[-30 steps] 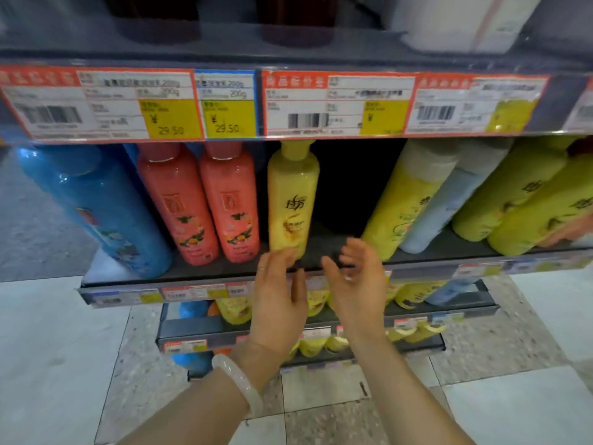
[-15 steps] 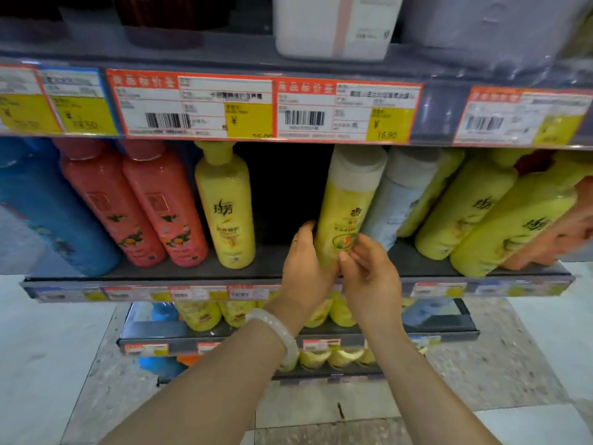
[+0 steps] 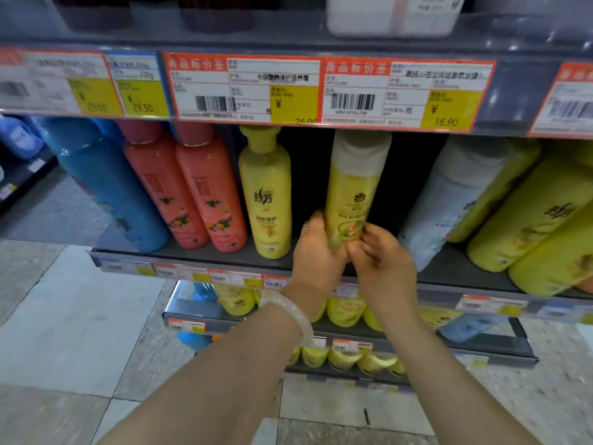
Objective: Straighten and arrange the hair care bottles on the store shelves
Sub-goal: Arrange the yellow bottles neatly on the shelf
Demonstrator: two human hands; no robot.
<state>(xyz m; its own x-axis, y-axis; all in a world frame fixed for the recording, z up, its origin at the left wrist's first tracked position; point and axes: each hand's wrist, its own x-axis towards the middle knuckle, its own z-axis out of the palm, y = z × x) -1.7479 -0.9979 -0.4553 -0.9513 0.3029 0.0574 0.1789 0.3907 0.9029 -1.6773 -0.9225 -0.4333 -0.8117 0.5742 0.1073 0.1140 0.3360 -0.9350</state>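
While both our hands close on it, the white-capped yellow bottle (image 3: 351, 191) stands nearly upright in the dark gap at the middle of the shelf (image 3: 199, 259), its base hidden behind our fingers. Our left hand (image 3: 316, 252) wraps the lower left side of the bottle, fingers curled round it, a ring on one finger and a pale bangle (image 3: 290, 311) on the wrist. Our right hand (image 3: 380, 261) pinches the bottle's lower right edge with its fingertips — thumb and fingers bent in against the label.

To the left, just across a narrow gap, a yellow pump bottle (image 3: 268, 200) stands upright. Beside it two red bottles (image 3: 195, 194) lean left, touching each other, and a blue bottle (image 3: 109, 187) leans the same way past them. To the right, well apart from the held bottle, a pale bottle (image 3: 449, 200) leans right, with more yellow bottles (image 3: 526, 220) tilted beyond it.

Price tags (image 3: 321, 91) run along the edge of the shelf above — orange-bordered, with yellow price boxes reading 29.50, 26.00 and 16.90. A white container (image 3: 391, 14) sits on that upper shelf. Below, two lower shelves (image 3: 500, 342) hold further yellow bottles, and a tiled floor (image 3: 64, 316) shows at the left.
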